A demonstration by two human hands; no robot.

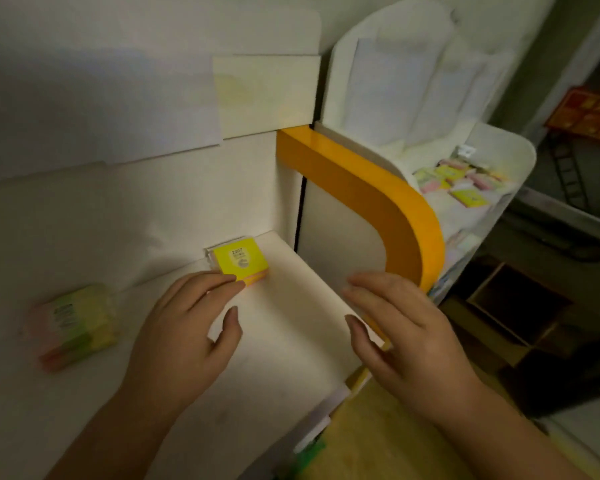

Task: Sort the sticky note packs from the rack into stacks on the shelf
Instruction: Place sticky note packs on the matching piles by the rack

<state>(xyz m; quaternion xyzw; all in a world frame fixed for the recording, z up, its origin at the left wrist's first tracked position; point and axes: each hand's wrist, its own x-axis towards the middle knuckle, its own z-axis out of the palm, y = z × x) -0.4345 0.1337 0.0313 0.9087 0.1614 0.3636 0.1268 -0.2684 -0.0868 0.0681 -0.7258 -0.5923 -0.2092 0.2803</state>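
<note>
While both hands, L (184, 327) & R (406, 327), hover w/ fingers relaxed, white shelf (291, 306) bears yellow pack (239, 261).

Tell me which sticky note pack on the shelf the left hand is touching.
The yellow-topped pack at the shelf's back corner; the left hand's fingertips rest against it. The blurred pack further left lies untouched.

We see a yellow-topped sticky note pack (239, 260) lying flat at the back of the white shelf (291, 306), printed label up, pink layers showing at its lower edge. A blurred stack of packs (73, 323) lies well apart to its left. More packs (458, 183) lie jumbled in the rack (520, 157).
</note>
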